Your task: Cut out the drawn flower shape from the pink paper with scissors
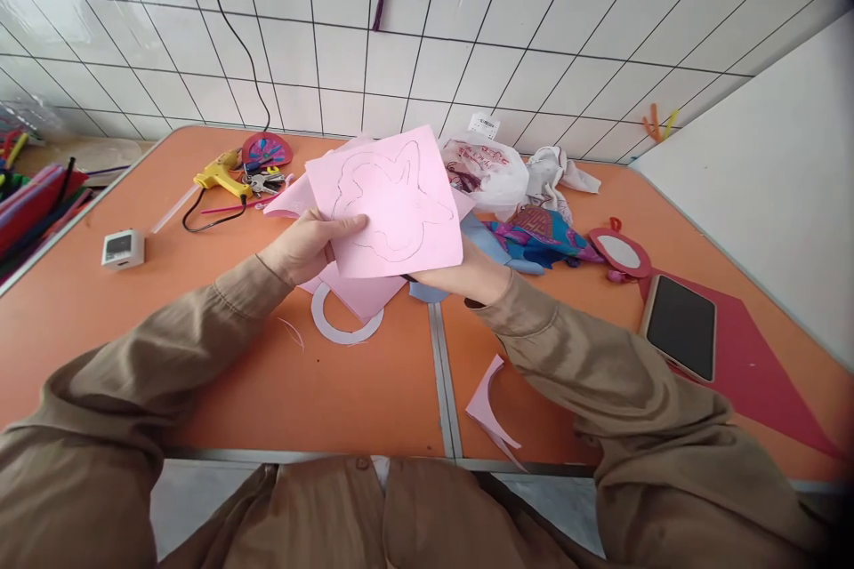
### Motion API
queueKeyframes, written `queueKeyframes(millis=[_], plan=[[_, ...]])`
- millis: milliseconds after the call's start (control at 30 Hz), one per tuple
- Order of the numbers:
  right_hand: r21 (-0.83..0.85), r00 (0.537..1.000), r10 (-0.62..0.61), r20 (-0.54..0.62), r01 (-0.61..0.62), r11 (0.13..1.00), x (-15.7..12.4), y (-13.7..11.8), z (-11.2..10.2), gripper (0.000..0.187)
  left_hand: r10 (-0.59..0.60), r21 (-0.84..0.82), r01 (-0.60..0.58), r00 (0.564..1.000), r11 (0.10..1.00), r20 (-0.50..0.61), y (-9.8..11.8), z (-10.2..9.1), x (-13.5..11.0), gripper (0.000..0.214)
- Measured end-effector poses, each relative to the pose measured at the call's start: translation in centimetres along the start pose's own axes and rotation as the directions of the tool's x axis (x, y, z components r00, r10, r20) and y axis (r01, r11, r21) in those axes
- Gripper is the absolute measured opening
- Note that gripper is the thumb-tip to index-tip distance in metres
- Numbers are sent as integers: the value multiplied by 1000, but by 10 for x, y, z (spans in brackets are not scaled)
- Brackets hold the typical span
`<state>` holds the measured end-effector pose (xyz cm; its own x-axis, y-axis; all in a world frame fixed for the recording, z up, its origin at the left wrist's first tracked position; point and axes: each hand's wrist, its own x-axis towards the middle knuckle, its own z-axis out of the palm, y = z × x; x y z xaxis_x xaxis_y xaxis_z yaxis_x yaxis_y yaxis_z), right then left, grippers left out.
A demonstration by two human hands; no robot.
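Observation:
A pink sheet (393, 240) with a pencilled, looping outline is held up above the table. My left hand (310, 242) pinches its left edge, thumb flat on the front and fingers behind. My right hand (471, 271) reaches behind the lower right part of the sheet, which hides its fingers. A small dark bit of something shows under the sheet's lower edge beside that hand; I cannot make out what it is. Below lie more pink sheets (364, 292) and a pale paper ring (321, 320). A curved pink offcut (486, 404) rests nearer the front edge.
On the orange table (267, 400) are a yellow glue gun (223, 176), keys (265, 183), a white box (124, 249), a plastic bag (497, 173), patterned cloth (543, 236), a round red-rimmed mirror-like piece (620, 251), a phone (680, 326) and red paper (761, 364).

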<state>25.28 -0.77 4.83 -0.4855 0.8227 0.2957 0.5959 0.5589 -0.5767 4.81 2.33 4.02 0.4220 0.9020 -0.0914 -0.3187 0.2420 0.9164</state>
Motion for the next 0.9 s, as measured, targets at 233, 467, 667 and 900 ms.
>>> queueKeyframes(millis=[233,467,667,900], plan=[[-154,971,-193,-140,171,973,-25,22,-13,12,133,70,-134,991,988,24,4,12,-4,33],[-71,997,31,-77,-37,997,-67,8,-41,5,241,35,-239,963,970,-117,19,16,-5,30],[-93,757,160,633,-131,987,-130,-12,-40,50,378,43,-379,891,924,-252,58,2,-9,26],[-59,848,-7,530,46,997,-121,-15,8,27,416,-29,-434,879,900,-231,71,9,-15,45]])
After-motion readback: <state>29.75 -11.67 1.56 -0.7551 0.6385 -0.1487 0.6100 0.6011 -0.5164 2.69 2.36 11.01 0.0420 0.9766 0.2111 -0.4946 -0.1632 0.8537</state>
